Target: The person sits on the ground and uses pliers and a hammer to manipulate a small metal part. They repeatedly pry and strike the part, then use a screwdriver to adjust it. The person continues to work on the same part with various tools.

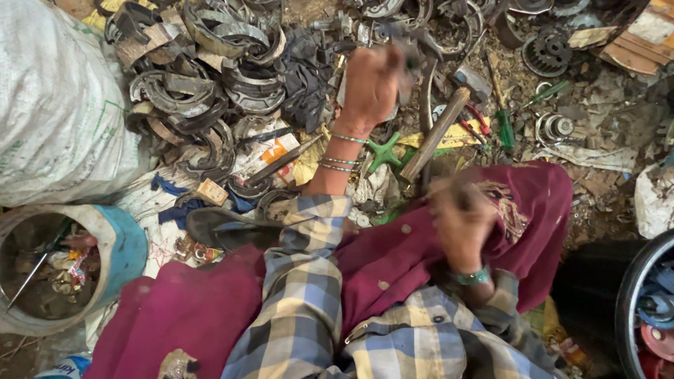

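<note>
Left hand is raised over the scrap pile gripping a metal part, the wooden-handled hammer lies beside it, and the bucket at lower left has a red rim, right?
Not quite. The head view shows the bucket has a blue rim, not red. The rest holds: left hand raised over the scrap pile gripping a blurred metal part, hammer beside it.

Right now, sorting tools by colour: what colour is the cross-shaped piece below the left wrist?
Green cross-shaped piece, head view.
</note>
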`<action>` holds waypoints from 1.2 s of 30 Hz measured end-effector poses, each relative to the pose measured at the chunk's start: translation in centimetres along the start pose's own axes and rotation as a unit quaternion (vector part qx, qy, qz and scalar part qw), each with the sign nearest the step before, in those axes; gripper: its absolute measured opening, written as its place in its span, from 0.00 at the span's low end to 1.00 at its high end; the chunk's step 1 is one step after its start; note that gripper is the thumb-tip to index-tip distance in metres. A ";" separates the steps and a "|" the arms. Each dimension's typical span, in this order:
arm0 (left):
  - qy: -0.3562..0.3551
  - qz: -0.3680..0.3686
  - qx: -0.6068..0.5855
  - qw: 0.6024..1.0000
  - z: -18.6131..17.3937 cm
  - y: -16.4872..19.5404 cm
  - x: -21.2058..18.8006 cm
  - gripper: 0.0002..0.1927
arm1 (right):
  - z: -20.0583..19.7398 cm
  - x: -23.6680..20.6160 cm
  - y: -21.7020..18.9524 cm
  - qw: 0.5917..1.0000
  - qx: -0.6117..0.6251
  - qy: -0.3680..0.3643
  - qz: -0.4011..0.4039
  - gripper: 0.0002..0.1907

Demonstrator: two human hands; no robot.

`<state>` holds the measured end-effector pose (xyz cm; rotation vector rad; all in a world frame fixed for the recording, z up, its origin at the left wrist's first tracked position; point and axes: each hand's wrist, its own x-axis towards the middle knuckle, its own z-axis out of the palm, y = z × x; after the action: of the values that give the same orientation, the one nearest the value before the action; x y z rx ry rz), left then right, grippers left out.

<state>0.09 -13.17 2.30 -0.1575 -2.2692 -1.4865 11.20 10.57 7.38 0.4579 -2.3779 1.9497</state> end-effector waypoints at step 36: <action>0.006 -0.056 -0.152 0.987 0.8 -0.4 -1.0 0.40 | -4.6 -0.8 -6.0 0.971 -0.107 -0.183 0.110 0.24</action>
<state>0.67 -12.47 1.27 -0.1104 -2.0581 -1.8824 12.71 14.17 13.88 0.6131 -2.9468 1.7829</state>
